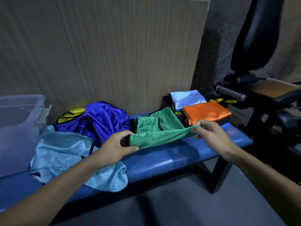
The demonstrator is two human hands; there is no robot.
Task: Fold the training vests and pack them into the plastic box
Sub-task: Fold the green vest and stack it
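A green vest [156,126] with black trim lies on the blue bench [162,162]. Its near edge is lifted and stretched between my hands. My left hand [117,147] pinches the left corner, my right hand [210,132] pinches the right corner. Unfolded vests lie to the left: a light blue vest [65,154], a dark blue vest [101,121] and a yellow vest [71,114] partly under it. Folded vests sit at the right end: an orange vest [205,113] and a pale blue vest [187,98]. The clear plastic box [17,128] stands at the far left.
A large cardboard sheet [105,51] stands behind the bench. Black gym equipment [260,79] with a padded seat and a handle is on the right. Grey floor [162,206] lies in front of the bench.
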